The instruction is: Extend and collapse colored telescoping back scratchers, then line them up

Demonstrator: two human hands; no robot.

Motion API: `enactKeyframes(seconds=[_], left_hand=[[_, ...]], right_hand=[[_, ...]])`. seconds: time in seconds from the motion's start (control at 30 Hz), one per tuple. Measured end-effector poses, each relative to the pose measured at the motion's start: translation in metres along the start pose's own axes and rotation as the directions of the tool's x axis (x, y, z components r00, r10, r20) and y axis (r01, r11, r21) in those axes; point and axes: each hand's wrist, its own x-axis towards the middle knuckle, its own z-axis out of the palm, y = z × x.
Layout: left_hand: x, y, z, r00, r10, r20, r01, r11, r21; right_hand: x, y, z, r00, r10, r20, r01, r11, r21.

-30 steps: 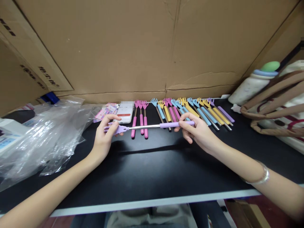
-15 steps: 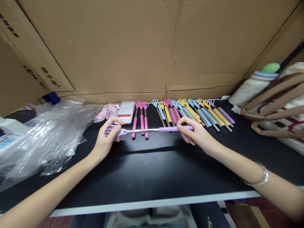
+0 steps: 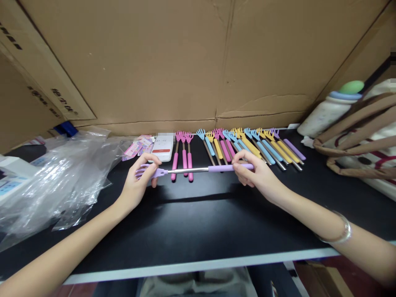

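Note:
I hold a purple telescopic back scratcher (image 3: 193, 169) level above the black table (image 3: 201, 218). My left hand (image 3: 137, 185) pinches its claw-shaped head. My right hand (image 3: 258, 175) is closed round its purple handle. The metal shaft between them is drawn out part way. Behind it lie three pink scratchers (image 3: 183, 154) side by side. Further right is a row of several scratchers (image 3: 250, 146) in blue, yellow, pink and purple.
A phone (image 3: 162, 147) and small pink packets (image 3: 136, 147) lie at the back left. Crumpled clear plastic bags (image 3: 58, 181) cover the left side. A white bottle (image 3: 328, 111) and a brown-strapped bag (image 3: 359, 140) stand at the right. Cardboard (image 3: 185, 62) walls off the back.
The two hands have come slightly closer together and the shown shaft is shorter than a second ago. The scratcher has sunk a little toward the table.

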Motion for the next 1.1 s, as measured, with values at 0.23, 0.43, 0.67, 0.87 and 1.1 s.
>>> enactKeyframes(seconds=[0.23, 0.43, 0.67, 0.87, 1.1], left_hand=[[0.0, 0.001, 0.0, 1.0, 0.023, -0.014, -0.023, 1.0, -0.002], [0.0, 0.006, 0.001, 0.998, 0.031, -0.045, -0.031, 1.0, 0.0], [0.003, 0.01, 0.001, 0.997, 0.006, -0.074, -0.003, 0.999, 0.043], [-0.005, 0.015, 0.012, 0.998, -0.029, 0.063, 0.021, 0.993, 0.112], [-0.012, 0.017, 0.021, 0.98, -0.063, 0.187, 0.027, 0.982, 0.189]], right_hand=[[0.001, 0.0, -0.001, 0.999, -0.006, 0.053, 0.006, 1.0, 0.01], [0.0, -0.007, -0.003, 0.994, -0.106, -0.01, 0.102, 0.971, -0.214], [-0.002, -0.01, -0.005, 0.957, -0.286, 0.054, 0.257, 0.744, -0.617], [-0.007, -0.003, 0.005, 0.946, -0.221, 0.236, 0.313, 0.44, -0.842], [-0.014, -0.004, 0.015, 0.909, -0.211, 0.359, 0.414, 0.356, -0.838]])
